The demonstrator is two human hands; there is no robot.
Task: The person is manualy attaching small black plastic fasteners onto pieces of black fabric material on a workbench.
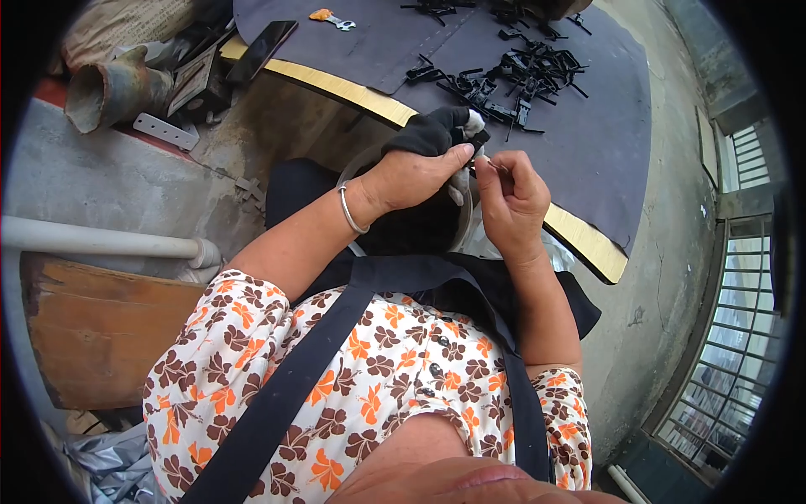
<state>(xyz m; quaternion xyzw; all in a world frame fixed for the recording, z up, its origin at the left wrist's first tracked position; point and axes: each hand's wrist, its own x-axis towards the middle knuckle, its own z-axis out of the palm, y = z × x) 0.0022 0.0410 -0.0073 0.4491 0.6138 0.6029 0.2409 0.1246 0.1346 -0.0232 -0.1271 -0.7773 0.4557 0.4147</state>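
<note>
My left hand [420, 164], partly covered by a dark glove with pale fingertips, is closed around a small black plastic part [481, 140] at the table's near edge. Just to its right, my right hand [516, 197] is bare, thumb and fingers pinched together close against that part. What the right fingers hold is too small to make out. Below both hands stands a round bucket [464, 225] with a dark inside. Beyond them, a heap of black plastic parts [537, 71] with thin rods lies on the grey tabletop [353, 59].
A yellow strip [336, 81] runs along the table's near edge. Toward the far left lie a dark phone [267, 49] and an orange-and-silver tool [332, 18]. A rusty pipe piece [113, 92] rests at left, above a white pipe [101, 237] and a wooden board [109, 328]. A barred window [726, 336] is at right.
</note>
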